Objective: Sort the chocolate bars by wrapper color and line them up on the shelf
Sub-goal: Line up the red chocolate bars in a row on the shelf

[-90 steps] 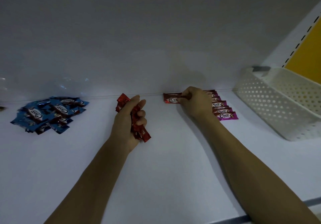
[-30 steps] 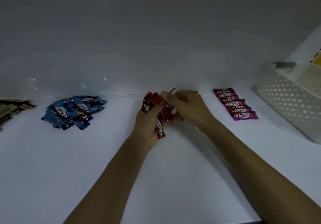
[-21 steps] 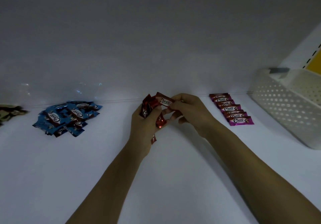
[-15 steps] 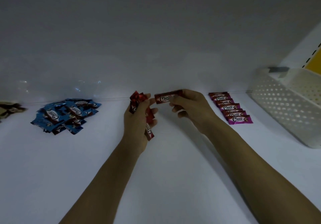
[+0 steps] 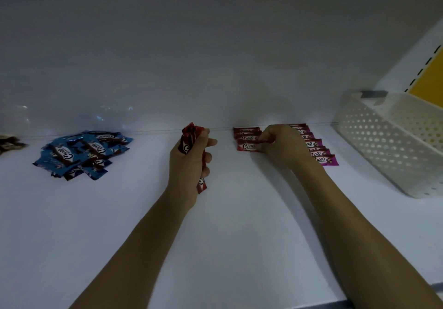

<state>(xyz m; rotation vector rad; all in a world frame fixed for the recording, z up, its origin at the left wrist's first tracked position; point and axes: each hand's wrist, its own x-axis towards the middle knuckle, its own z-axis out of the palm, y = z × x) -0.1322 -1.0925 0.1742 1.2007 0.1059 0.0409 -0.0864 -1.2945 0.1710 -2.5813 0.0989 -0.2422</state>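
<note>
1. our left hand (image 5: 189, 162) was curled round a bundle of red bars (image 5: 191, 138), held upright above the shelf (image 5: 227, 224); wrapper ends stuck out above the thumb and below the palm.
2. our right hand (image 5: 280, 145) pinched the right end of the front red bar (image 5: 248, 146), which lay flat on the shelf, label up, touching the bar behind it.
3. that bar was the nearest of the red row (image 5: 245, 132), a short stack of a few bars running from the back wall toward us; the exact count was hard to read.
4. just right of it, partly hidden by our right hand, the magenta row (image 5: 320, 152) lay neatly overlapped, and we judged that colour finished.
5. the blue pile (image 5: 81, 152) sat well to the left in a loose heap, sorted by colour but not yet lined up.
6. some brown wrappers (image 5: 9, 142) showed at the far left edge, too cut off to say how they lay.
7. a white perforated basket (image 5: 383, 145) stood at the right; we could not see whether it held anything.
8. by our reckoning the task was somewhere near the middle: one row done, the red row begun with a handful left to lay, and blue and brown to follow.
</note>
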